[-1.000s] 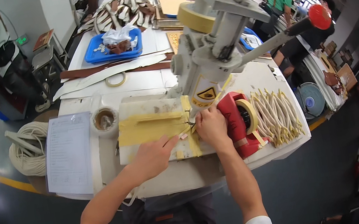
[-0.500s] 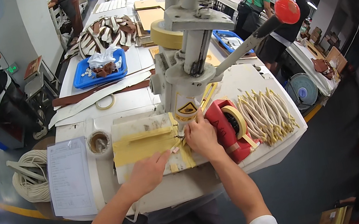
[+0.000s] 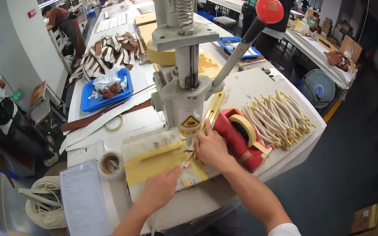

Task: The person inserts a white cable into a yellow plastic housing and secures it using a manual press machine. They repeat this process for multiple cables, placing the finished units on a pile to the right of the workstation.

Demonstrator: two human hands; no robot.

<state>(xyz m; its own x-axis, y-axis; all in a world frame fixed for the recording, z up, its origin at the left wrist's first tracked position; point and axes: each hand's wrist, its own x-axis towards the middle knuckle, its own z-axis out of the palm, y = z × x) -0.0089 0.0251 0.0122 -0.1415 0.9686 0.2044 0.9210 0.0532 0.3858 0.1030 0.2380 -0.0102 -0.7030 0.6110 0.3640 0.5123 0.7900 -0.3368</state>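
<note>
while the left hand point(image 3: 160, 186) pinches a pale piece point(image 3: 186, 164) near the right hand point(image 3: 211, 147), whose hold is unclear, an upper-left blue tray point(image 3: 104, 103) contains brown scraps point(image 3: 110, 90) and white plastic point(image 3: 109, 78).

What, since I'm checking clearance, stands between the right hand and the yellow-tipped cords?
The red tape dispenser stands between them, just right of the right hand; the yellow-tipped cords lie on its other side.

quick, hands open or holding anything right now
Left hand: fingers closed, apparently holding a pale cord end.
Right hand: fingers curled; cannot tell whether it holds anything.
</note>
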